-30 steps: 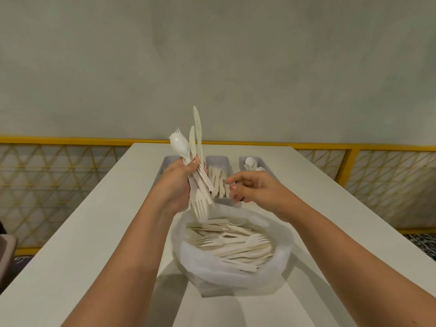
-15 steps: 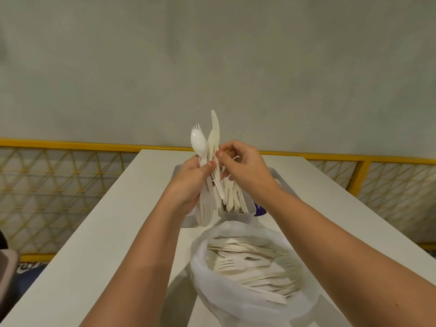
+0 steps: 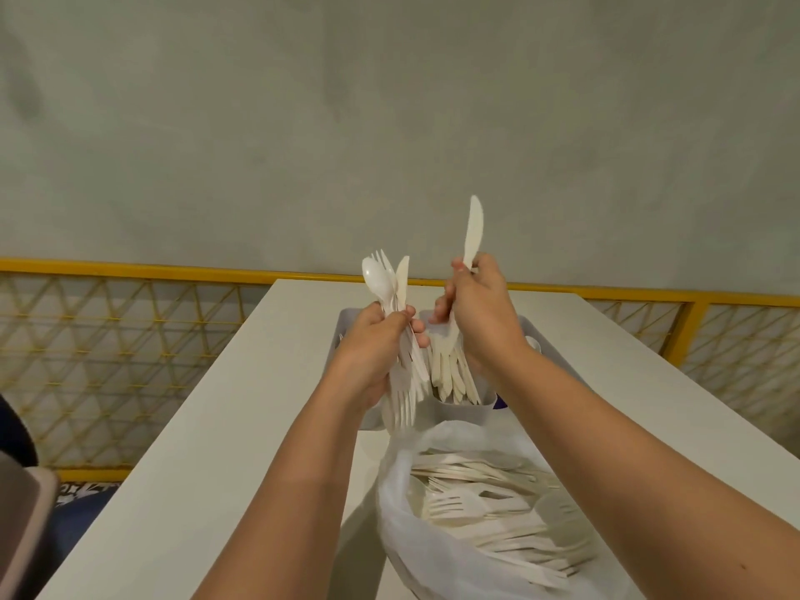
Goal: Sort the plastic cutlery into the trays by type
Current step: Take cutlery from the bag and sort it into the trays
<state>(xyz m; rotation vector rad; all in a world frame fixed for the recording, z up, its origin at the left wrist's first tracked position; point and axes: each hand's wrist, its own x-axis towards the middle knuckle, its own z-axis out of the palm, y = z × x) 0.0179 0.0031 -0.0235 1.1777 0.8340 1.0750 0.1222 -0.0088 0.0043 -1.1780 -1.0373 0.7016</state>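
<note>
My left hand [image 3: 373,344] grips a mixed bundle of white plastic cutlery [image 3: 400,335], with a spoon, a fork and a knife sticking up and fork tines pointing down. My right hand [image 3: 482,313] pinches a single white knife [image 3: 473,231], blade up, held apart to the right of the bundle. Both hands hover over the grey trays [image 3: 450,411]; the middle tray holds several knives [image 3: 454,376]. A white plastic bag [image 3: 415,526] in front holds several forks and knives.
The white table [image 3: 225,426] runs away from me toward a grey wall. A yellow railing with mesh [image 3: 130,339] borders the table on the left and back. A dark chair edge [image 3: 21,513] shows at the lower left.
My right hand has pulled one knife out of the bundle and lifted it up to the right. The left hand still holds the rest of the bundle.
</note>
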